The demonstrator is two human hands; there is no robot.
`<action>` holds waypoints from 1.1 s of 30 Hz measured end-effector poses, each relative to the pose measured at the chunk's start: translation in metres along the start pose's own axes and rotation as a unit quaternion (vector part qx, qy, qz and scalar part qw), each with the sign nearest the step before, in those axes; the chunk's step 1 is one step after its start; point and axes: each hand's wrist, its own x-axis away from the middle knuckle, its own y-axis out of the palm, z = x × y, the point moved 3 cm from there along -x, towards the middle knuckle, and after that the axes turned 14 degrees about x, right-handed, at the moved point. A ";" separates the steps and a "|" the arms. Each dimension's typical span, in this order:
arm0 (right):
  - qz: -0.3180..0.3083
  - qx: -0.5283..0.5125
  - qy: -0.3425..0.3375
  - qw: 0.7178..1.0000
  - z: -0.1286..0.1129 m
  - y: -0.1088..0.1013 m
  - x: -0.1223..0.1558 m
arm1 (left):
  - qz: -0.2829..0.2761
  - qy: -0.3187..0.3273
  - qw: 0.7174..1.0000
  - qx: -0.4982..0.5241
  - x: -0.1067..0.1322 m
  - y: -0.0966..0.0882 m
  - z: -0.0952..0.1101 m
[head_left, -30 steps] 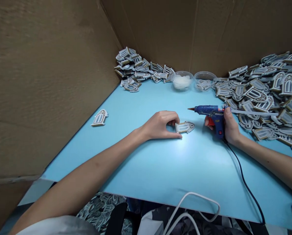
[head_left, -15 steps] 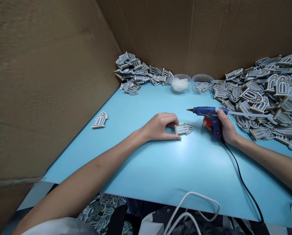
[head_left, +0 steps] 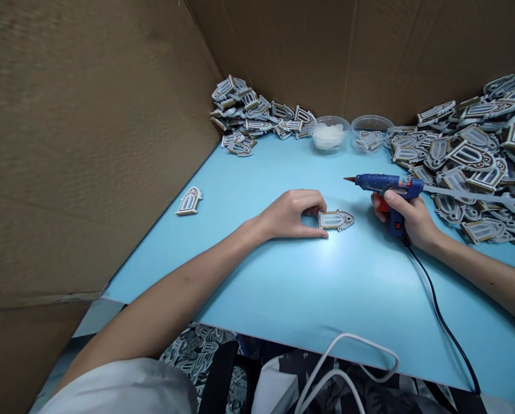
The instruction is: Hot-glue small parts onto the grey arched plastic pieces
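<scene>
My left hand (head_left: 292,215) rests on the light blue board (head_left: 283,287), with thumb and fingertips pinching the left end of a flat arched window-shaped piece (head_left: 335,219). The piece is grey and gold and lies flat. My right hand (head_left: 408,218) is wrapped around the grip of a blue hot glue gun (head_left: 384,187) with a red trigger. Its metal nozzle points left and hangs in the air, above and to the right of the piece. A long glue stick (head_left: 468,194) runs out of the gun's back end.
A large heap of window pieces (head_left: 464,155) fills the right side, with a smaller heap (head_left: 244,109) at the back. Two clear tubs (head_left: 329,135) stand between them. One lone piece (head_left: 189,201) lies left. Cardboard walls surround the board. A black cord (head_left: 442,322) trails off its front edge.
The whole view has shifted slightly, so everything sits further right and higher in the frame. Both hands keep the same hold, and the glue gun has barely moved relative to the piece.
</scene>
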 end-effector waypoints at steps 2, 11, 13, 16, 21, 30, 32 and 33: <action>-0.001 -0.009 0.002 1.000 0.000 0.000 0.000 | -0.002 -0.003 1.000 -0.001 0.000 0.000 0.000; -0.074 0.054 0.017 0.996 -0.006 0.004 -0.001 | -0.001 0.013 1.000 0.003 -0.001 -0.001 0.002; -0.075 0.110 0.013 0.991 -0.004 0.005 -0.002 | -0.002 0.006 1.000 0.003 -0.001 -0.001 0.002; -0.056 0.138 0.002 0.989 -0.002 0.004 -0.003 | -0.005 0.001 1.000 0.001 0.000 -0.001 0.002; -0.037 0.120 0.008 0.992 -0.001 0.002 -0.004 | -0.006 -0.001 1.000 -0.004 0.000 -0.001 0.001; 0.008 -0.067 0.039 0.997 -0.008 0.000 -0.004 | 0.021 -0.011 0.996 0.081 -0.001 -0.003 -0.002; 0.004 -0.060 0.035 0.998 -0.007 0.000 -0.005 | 0.010 -0.031 0.994 0.107 -0.001 -0.002 -0.004; 0.004 -0.057 0.031 0.998 -0.007 0.000 -0.005 | 0.002 -0.037 0.993 0.114 -0.001 -0.002 -0.004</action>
